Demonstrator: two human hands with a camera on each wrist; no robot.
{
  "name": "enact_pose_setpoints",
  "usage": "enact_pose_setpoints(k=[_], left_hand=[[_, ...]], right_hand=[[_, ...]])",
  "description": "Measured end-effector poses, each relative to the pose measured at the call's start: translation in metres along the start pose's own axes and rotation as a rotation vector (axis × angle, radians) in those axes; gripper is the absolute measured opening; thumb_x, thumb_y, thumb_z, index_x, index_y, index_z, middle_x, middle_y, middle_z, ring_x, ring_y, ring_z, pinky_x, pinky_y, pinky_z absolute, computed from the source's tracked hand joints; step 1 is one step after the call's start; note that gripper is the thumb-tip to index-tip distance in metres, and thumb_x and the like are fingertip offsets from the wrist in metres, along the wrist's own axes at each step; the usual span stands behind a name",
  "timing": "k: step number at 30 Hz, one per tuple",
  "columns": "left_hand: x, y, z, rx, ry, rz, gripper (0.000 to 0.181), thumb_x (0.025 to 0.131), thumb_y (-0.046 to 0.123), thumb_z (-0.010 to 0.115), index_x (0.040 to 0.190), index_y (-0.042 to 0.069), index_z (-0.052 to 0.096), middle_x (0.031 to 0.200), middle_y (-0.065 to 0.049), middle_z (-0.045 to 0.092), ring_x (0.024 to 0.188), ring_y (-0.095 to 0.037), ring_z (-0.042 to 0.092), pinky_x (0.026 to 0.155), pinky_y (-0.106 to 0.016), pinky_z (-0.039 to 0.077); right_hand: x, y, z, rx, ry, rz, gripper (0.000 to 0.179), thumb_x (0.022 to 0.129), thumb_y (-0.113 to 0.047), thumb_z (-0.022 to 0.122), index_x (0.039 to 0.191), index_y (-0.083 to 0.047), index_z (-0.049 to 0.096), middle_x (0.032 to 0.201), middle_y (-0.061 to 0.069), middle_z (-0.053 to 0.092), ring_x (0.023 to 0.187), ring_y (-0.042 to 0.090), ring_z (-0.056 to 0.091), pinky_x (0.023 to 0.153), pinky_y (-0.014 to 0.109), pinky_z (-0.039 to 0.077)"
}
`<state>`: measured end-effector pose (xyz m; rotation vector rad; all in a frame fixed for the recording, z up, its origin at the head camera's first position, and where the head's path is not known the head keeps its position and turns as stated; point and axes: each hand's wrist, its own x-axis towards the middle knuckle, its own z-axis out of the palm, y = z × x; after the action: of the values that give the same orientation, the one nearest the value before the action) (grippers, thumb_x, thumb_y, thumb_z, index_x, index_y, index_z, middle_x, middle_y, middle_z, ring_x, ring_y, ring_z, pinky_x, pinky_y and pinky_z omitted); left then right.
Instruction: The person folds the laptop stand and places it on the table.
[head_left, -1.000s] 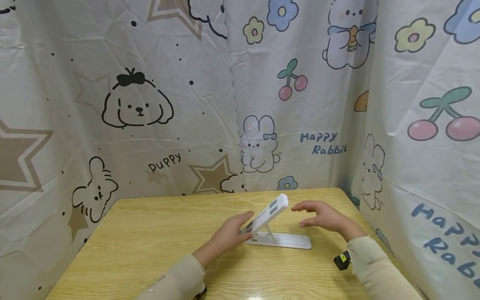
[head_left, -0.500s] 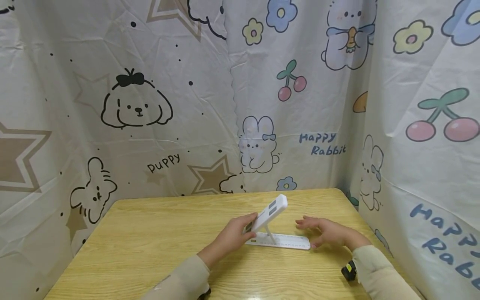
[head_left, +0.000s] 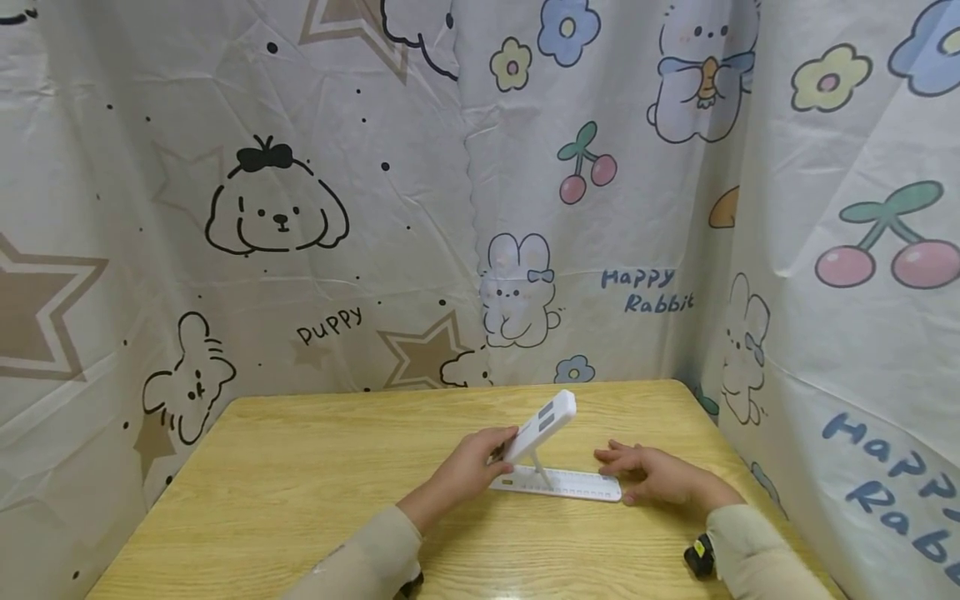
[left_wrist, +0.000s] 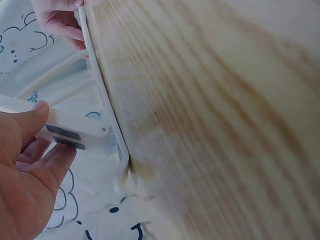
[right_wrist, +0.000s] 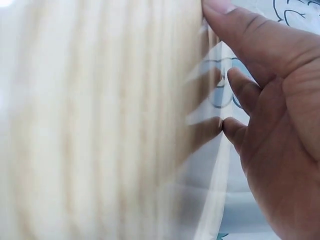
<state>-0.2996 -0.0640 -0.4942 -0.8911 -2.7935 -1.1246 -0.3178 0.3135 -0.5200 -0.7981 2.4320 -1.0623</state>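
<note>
A white folding stand (head_left: pixel 542 428) is half unfolded on the wooden table: its flat base (head_left: pixel 581 483) lies down, its upper panel slants up to the right, and a thin strut (head_left: pixel 538 468) props the two apart. My left hand (head_left: pixel 467 463) grips the panel near its lower, hinged end; in the left wrist view thumb and fingers pinch it beside two grey pads (left_wrist: pixel 64 136). At the base's right end, my right hand (head_left: pixel 667 478) has its thumb at the near edge and fingers at the far edge. The right wrist view shows the fingertips down at the tabletop.
The light wooden table (head_left: pixel 315 467) reaches back to a printed curtain (head_left: pixel 405 250), which also hangs along both sides. A small black device (head_left: pixel 701 557) sits beneath the right sleeve.
My right hand has come down from above the table to the base's right end, fingers drawing in around it. The left hand keeps its grip; the panel's slant looks the same.
</note>
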Motion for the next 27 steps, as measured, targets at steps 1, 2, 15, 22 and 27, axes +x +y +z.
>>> enact_pose_setpoints(k=[1,2,15,22,27], left_hand=[[0.001,0.0,0.0,-0.002,-0.001,0.001,0.064,0.095,0.012,0.072,0.154,0.013,0.047,0.15,-0.004,0.056,0.131,-0.02,0.059,0.105,-0.032,0.053],[0.002,-0.001,-0.001,-0.003,-0.002,0.003,0.064,0.095,0.012,0.072,0.154,0.013,0.048,0.15,-0.004,0.055,0.131,-0.02,0.059,0.105,-0.032,0.053],[0.019,-0.021,-0.02,-0.027,-0.114,0.13,0.058,0.095,0.003,0.069,0.15,0.007,0.051,0.149,-0.01,0.056,0.133,-0.027,0.057,0.108,-0.037,0.051],[0.023,-0.033,-0.029,-0.113,-0.176,0.122,0.057,0.097,0.001,0.067,0.151,0.01,0.051,0.147,-0.011,0.058,0.13,-0.027,0.06,0.107,-0.039,0.052],[0.021,-0.035,-0.024,-0.13,-0.16,0.095,0.057,0.098,0.003,0.066,0.152,0.014,0.051,0.151,-0.006,0.055,0.131,-0.024,0.059,0.106,-0.034,0.052]], right_hand=[[0.0,0.001,0.001,-0.001,0.007,-0.012,0.046,0.086,-0.021,0.08,0.131,-0.017,0.071,0.161,0.012,0.041,0.155,0.047,0.01,0.12,0.069,-0.008],[0.0,0.001,0.002,-0.001,0.015,-0.022,0.045,0.086,-0.021,0.08,0.13,-0.017,0.071,0.16,0.012,0.043,0.154,0.047,0.011,0.12,0.069,-0.008],[-0.005,-0.021,0.026,-0.088,0.03,-0.09,0.037,0.083,-0.03,0.082,0.119,-0.024,0.075,0.155,0.005,0.051,0.154,0.042,0.022,0.119,0.071,0.001],[-0.005,-0.042,0.037,-0.095,-0.004,-0.058,0.032,0.082,-0.03,0.083,0.113,-0.028,0.075,0.155,0.0,0.052,0.155,0.035,0.023,0.123,0.066,0.002],[-0.005,-0.038,0.03,-0.065,-0.004,-0.014,0.036,0.091,-0.025,0.076,0.127,-0.022,0.072,0.163,-0.003,0.041,0.157,0.034,0.017,0.124,0.067,0.004]])
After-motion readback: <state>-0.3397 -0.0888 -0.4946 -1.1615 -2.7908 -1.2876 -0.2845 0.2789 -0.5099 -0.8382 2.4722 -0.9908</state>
